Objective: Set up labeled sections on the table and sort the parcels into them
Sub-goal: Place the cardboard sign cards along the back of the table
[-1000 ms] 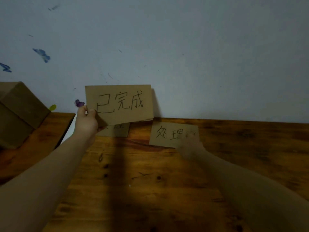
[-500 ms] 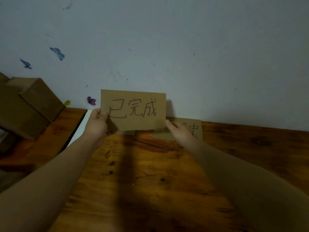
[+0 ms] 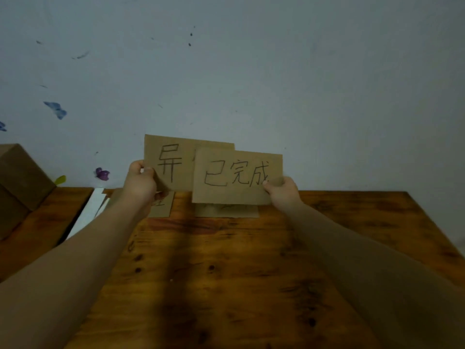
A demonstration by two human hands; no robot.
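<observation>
Far left: cardboard box (image 3: 20,177), probably a parcel, unsorted. Left hand (image 3: 139,183) grips the left edge of the 异 card (image 3: 171,159), thumb on its face, upright so the text reads. Right hand (image 3: 281,195) pinches the lower right corner of the 已完成 card (image 3: 234,176), which overlaps the 异 card in front. My guess: they're being split for separate sections. Both are held above the surface (image 3: 226,273), near the wall. Two flat cards (image 3: 161,206) lie below them, already placed.
</observation>
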